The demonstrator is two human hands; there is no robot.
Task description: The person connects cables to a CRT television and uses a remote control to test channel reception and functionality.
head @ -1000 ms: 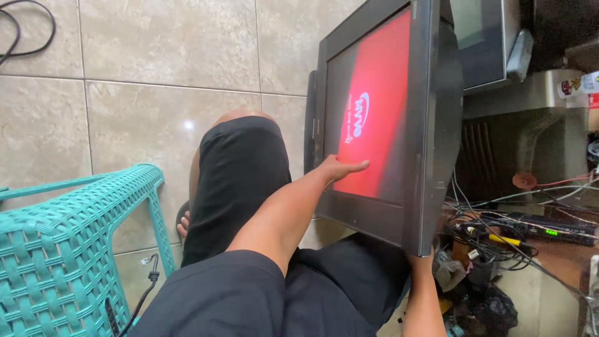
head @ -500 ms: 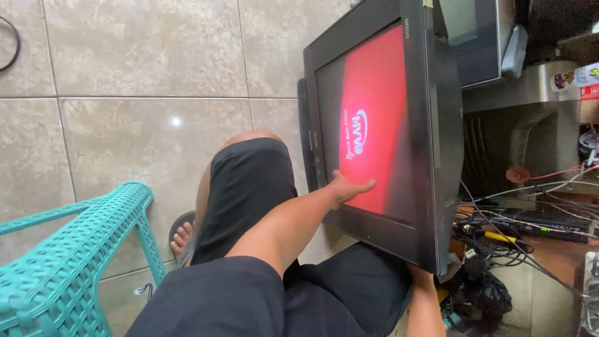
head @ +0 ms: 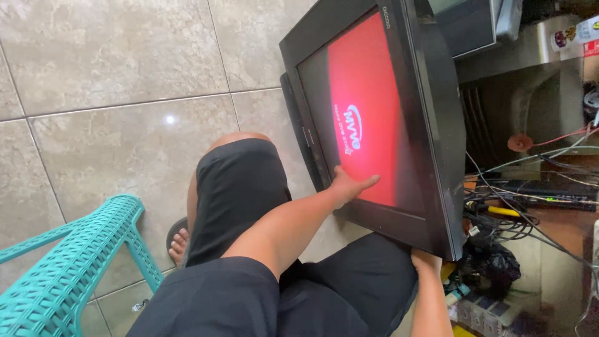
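Just one view here, head-mounted, looking pretty much straight down past the knees at the tiled floor (head: 125, 75), close in on the black television (head: 380, 125) at arm's length.

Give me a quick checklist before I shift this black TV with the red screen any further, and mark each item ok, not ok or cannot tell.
1. Left hand supporting the television: ok, it lies flat on the lower edge of the red screen.
2. Right hand holding the set: ok, it sits under the bottom corner, though the fingers are hidden.
3. Set steady: not ok, it is tilted and leans over the lap.
4. Cables free of the set: cannot tell, a tangle lies right beside it.
5. Foot out of the way: ok, it rests on the tiled floor apart from the set.
6. Teal plastic stool out of the way: ok, it stands off to the side.
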